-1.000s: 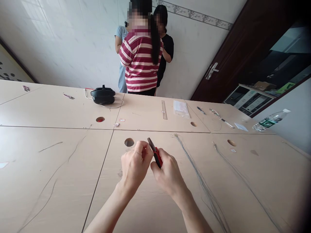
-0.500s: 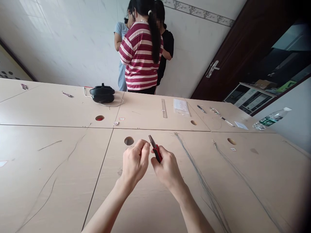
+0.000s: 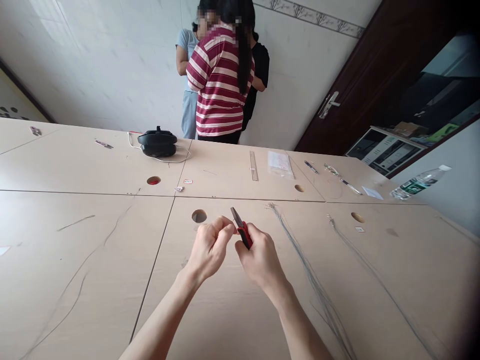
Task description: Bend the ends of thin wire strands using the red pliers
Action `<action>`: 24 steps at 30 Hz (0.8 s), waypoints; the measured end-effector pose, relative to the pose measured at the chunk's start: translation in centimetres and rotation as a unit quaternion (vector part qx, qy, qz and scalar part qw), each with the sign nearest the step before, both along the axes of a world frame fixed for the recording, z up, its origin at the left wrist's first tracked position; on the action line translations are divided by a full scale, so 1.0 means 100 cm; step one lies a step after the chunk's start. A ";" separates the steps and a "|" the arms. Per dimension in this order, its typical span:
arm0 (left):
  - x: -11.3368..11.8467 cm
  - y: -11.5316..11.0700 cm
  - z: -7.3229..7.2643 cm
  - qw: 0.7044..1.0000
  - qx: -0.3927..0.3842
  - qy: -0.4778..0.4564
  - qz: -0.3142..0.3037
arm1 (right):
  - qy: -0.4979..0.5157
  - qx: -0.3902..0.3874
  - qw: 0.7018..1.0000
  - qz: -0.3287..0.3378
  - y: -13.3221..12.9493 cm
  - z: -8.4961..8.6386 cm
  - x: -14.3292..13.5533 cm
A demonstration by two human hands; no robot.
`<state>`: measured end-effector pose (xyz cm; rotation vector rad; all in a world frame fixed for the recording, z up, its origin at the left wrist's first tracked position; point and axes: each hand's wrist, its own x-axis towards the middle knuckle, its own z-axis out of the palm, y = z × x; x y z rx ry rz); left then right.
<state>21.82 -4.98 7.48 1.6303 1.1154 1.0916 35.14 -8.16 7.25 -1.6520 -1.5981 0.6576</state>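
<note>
My right hand [image 3: 258,252] is wrapped round the red and black handle of a pair of pliers [image 3: 242,231], whose dark jaws point away from me and slightly left. Close beside it on the left, my left hand [image 3: 212,244] is closed in a pinch, its fingertips almost at the jaws. Whatever sits between those fingertips is too small to make out. To the right of my hands, a bundle of thin grey wires [image 3: 305,262] runs over the table toward me, with small pale bits at its far end.
More thin wires [image 3: 371,270] lie at the right, and loose strands [image 3: 90,255] at the left. Farther back are a black case [image 3: 157,142], a ruler [image 3: 254,166], a plastic bag [image 3: 280,164], pens and a water bottle [image 3: 420,183]. Several people [image 3: 225,80] stand beyond the table [image 3: 210,320].
My left hand has turned slightly, its fingertips reaching closer to the pliers. The pliers and my right hand have shifted a little to the right.
</note>
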 end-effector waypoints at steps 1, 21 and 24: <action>-0.001 0.000 0.000 1.000 0.004 -0.005 -0.001 | 0.000 0.002 1.000 0.001 0.000 0.001 0.000; -0.005 0.005 -0.009 0.995 0.093 0.000 -0.042 | -0.016 0.014 1.000 -0.012 0.001 0.004 0.004; -0.004 0.005 -0.008 0.994 0.101 -0.008 -0.042 | -0.011 0.011 1.000 -0.011 0.002 0.004 0.004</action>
